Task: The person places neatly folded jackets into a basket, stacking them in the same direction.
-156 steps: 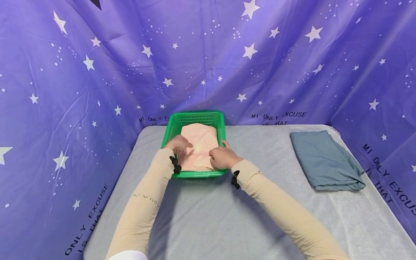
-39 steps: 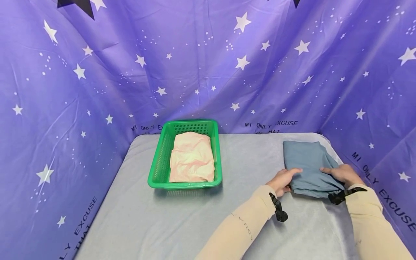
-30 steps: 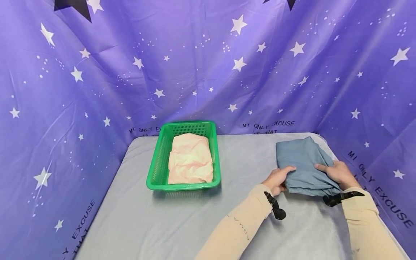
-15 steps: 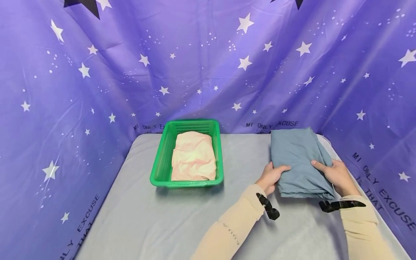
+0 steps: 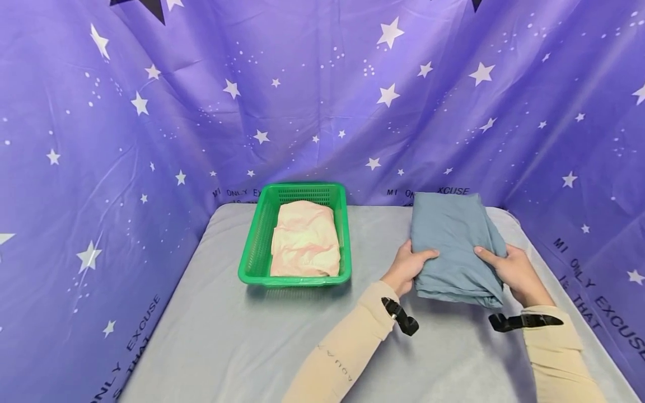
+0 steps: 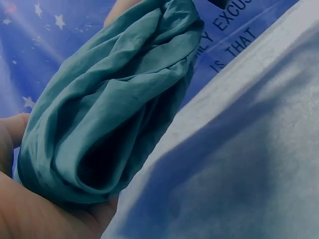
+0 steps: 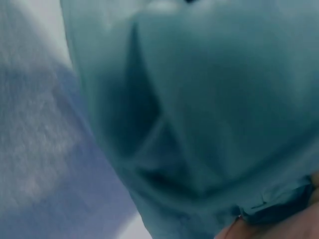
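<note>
A folded blue-grey cloth (image 5: pixel 453 246) is held between both hands above the right part of the table. My left hand (image 5: pixel 408 267) grips its left edge, thumb on top and fingers underneath. At the opposite edge my right hand (image 5: pixel 519 274) holds it the same way, thumb laid over the top. In the left wrist view the layered folds of the cloth (image 6: pixel 109 109) hang clear of the table, and part of the left hand (image 6: pixel 30 214) wraps its end. The right wrist view is mostly filled by the cloth (image 7: pixel 214 99); fingers (image 7: pixel 284 226) show at the lower right.
A green plastic basket (image 5: pixel 294 281) stands at the back, left of the cloth. Inside it lies a folded pale pink cloth (image 5: pixel 305 239). A grey cover lies over the table (image 5: pixel 242 347). Purple star-printed curtains (image 5: pixel 322 101) close in the back and both sides.
Earlier both hands were at the pink cloth in the basket. They have since gripped the blue-grey cloth at the right, lifted it off the table and shifted it somewhat left.
</note>
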`<act>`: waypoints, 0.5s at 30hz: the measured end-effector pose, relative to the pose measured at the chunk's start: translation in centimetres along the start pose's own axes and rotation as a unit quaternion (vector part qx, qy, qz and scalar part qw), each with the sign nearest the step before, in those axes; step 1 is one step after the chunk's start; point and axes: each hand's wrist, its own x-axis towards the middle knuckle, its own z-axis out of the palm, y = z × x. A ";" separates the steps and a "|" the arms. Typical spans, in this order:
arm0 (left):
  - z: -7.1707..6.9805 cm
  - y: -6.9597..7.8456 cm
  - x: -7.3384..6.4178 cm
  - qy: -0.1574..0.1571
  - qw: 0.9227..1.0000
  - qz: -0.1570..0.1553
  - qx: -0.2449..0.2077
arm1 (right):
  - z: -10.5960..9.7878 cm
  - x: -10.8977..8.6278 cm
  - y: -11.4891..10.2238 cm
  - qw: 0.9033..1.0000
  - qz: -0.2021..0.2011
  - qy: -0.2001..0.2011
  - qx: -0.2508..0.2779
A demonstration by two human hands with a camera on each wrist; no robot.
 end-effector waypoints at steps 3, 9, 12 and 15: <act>-0.7 0.6 -0.3 -0.003 1.000 0.008 0.008 | 0.4 0.0 -0.4 1.000 0.000 -0.007 0.015; -2.4 2.1 -0.8 -0.016 1.000 0.008 0.023 | 1.2 -0.1 -1.4 0.999 -0.006 -0.038 0.038; -3.2 2.9 -1.1 -0.022 0.999 0.007 0.028 | 1.7 0.0 -2.0 0.998 -0.010 -0.048 0.048; -3.9 3.6 -1.3 -0.025 0.999 0.008 0.034 | 2.1 0.0 -2.6 0.997 -0.014 -0.054 0.060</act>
